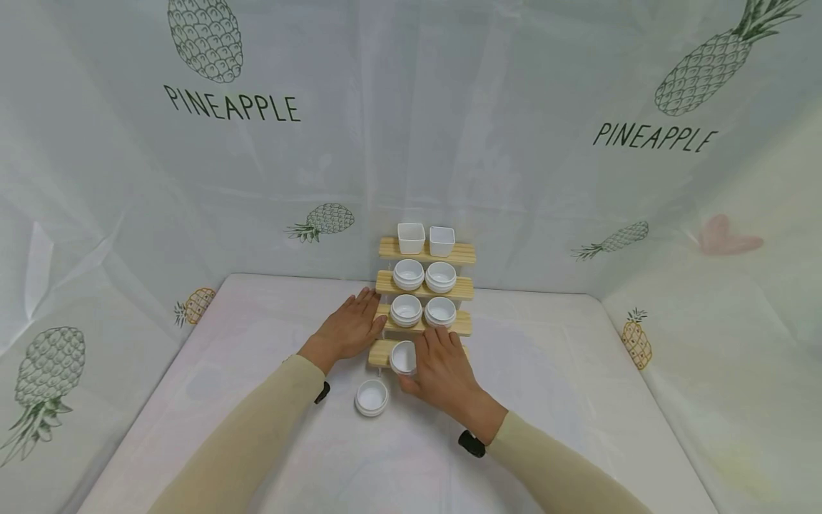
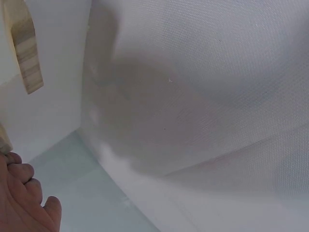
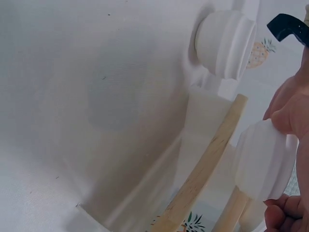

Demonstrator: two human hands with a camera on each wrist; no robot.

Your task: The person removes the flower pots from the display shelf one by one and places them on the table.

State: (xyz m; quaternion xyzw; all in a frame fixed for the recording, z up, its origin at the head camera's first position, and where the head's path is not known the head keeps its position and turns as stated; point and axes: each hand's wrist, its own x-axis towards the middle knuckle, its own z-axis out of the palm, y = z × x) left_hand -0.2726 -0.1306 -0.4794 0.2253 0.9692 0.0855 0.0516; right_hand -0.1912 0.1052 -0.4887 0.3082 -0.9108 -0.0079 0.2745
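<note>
A tiered wooden stand point(image 1: 465, 327) with clear side supports carries small white dishes. My left hand point(image 1: 347, 332) holds the stand's left side, thumb and fingers around the end of a middle shelf. In the left wrist view the fingers point(image 2: 31, 188) are at a shelf end. At the lowest shelf point(image 1: 379, 353), my right hand point(image 1: 446, 368) grips a round white ramekin point(image 1: 402, 357) by its side. The right wrist view shows this ramekin point(image 3: 260, 159) at the wooden shelf between thumb and fingertips. Part of the lowest shelf is hidden behind the right hand.
Two square white cups point(image 1: 411, 239) stand on the top shelf. Pairs of round ramekins point(image 1: 408, 275) fill the two middle shelves. Another ramekin point(image 1: 372, 397) sits on the white-covered table point(image 1: 546, 400) in front of the stand. A pineapple-print curtain point(image 1: 514, 143) hangs behind.
</note>
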